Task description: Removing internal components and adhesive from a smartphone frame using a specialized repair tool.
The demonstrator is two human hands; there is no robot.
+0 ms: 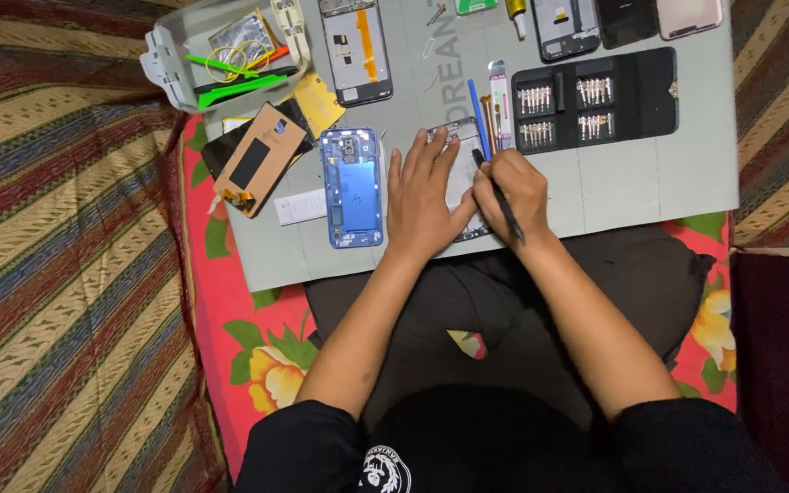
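— Where's the opened phone (pixel 464 173)?

— Centre of the frame, on the grey mat (pixel 632 183). My left hand (pixel 424 196) lies flat on it, fingers spread.

— And the other?

— My right hand (pixel 515 187) pinches a black tool (pixel 500 199), tip on the phone's top.

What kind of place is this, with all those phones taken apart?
Probably a home phone-repair spot on the floor. A grey work mat holds opened phones, like the blue one, beside a black case of screwdriver bits. Striped fabric lies around it.
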